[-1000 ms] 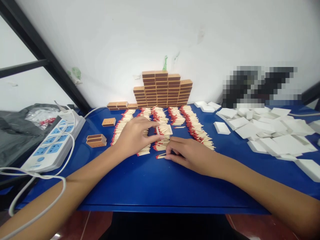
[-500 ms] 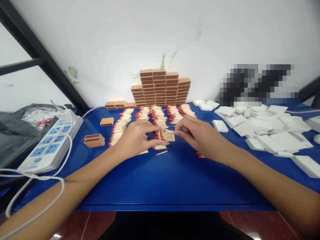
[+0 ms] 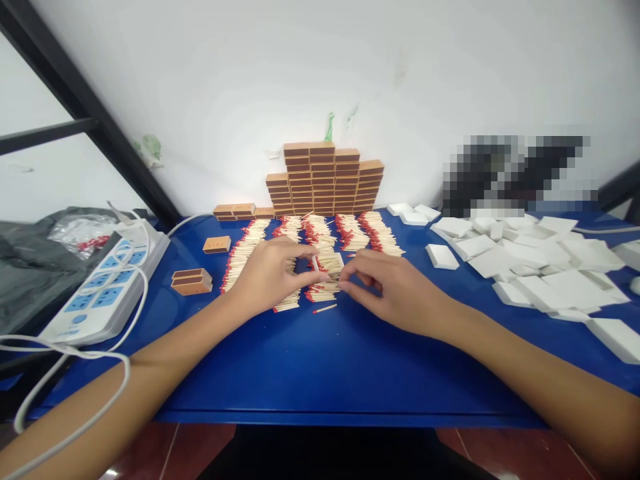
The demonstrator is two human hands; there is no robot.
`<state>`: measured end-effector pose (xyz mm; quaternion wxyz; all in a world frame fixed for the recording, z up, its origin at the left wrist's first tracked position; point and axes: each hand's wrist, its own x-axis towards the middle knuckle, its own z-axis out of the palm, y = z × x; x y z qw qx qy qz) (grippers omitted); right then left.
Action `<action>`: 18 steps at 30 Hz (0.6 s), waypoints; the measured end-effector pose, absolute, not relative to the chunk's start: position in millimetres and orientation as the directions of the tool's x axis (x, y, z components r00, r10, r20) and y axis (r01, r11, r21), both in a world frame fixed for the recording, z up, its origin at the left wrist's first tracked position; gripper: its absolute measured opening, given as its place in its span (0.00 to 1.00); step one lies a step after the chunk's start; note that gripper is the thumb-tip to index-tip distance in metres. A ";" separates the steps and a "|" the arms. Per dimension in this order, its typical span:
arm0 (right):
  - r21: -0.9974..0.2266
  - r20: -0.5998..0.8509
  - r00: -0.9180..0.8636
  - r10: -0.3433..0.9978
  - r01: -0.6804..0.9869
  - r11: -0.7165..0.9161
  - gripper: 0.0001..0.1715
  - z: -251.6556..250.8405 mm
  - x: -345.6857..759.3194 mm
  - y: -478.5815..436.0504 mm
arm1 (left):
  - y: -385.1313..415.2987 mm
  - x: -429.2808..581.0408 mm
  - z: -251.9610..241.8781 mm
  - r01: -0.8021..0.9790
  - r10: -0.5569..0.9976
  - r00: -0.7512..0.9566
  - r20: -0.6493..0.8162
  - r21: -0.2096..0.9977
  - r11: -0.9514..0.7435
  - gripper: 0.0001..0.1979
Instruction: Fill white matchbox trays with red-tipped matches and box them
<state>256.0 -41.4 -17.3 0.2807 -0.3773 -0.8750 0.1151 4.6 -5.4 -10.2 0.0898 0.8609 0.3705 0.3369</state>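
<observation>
My left hand (image 3: 267,273) rests on the rows of red-tipped matches (image 3: 320,233) and pinches a small white inner tray (image 3: 327,263) filled with matches between thumb and fingers. My right hand (image 3: 387,287) meets it from the right, fingers curled and pressing at the tray's matches. One loose match (image 3: 324,309) lies on the blue table (image 3: 325,360) just in front of both hands.
A stack of brown matchboxes (image 3: 325,179) stands against the wall. More brown boxes (image 3: 193,281) lie at the left. White trays (image 3: 540,260) are scattered on the right. A white power strip (image 3: 107,287) with cables sits at the left edge.
My right hand left the loose matches near the table front, rose to the tray, and now sits slightly lower against it. The left hand has kept hold of the tray.
</observation>
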 end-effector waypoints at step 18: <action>-0.507 0.215 -0.676 0.705 0.540 0.672 0.06 -26.7 242.2 -49.9 | -3.8 2.9 -10.1 0.590 0.671 0.524 0.524 0.345 -0.730 0.18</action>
